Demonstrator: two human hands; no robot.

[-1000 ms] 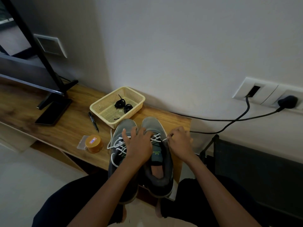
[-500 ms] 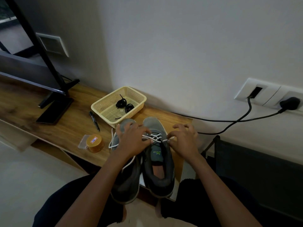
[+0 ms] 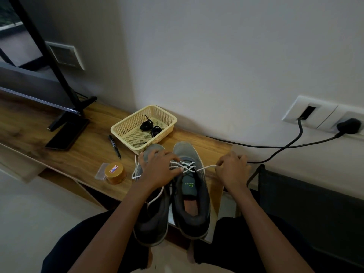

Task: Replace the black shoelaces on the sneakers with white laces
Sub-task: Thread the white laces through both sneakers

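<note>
Two grey sneakers are set side by side at the near edge of the wooden bench (image 3: 82, 154), toes toward the wall. The left hand (image 3: 157, 170) is laid across the forepart of the left sneaker (image 3: 151, 219), its fingers curled and closed on the white lace (image 3: 186, 166) where it crosses the eyelets of the right sneaker (image 3: 192, 194). The right hand (image 3: 232, 170), just off that sneaker's right side, is closed in a pinch on the lace's other end, which is drawn taut between shoe and hand. Loose loops of a second white lace (image 3: 135, 171) are seen at the left sneaker's outer side. The black laces (image 3: 150, 128) are coiled in the yellow basket (image 3: 122, 132) just behind the toes. A pen (image 3: 114, 146), a round golden tin (image 3: 115, 173) and a dark phone (image 3: 67, 133) lie further left on the bench.
</note>
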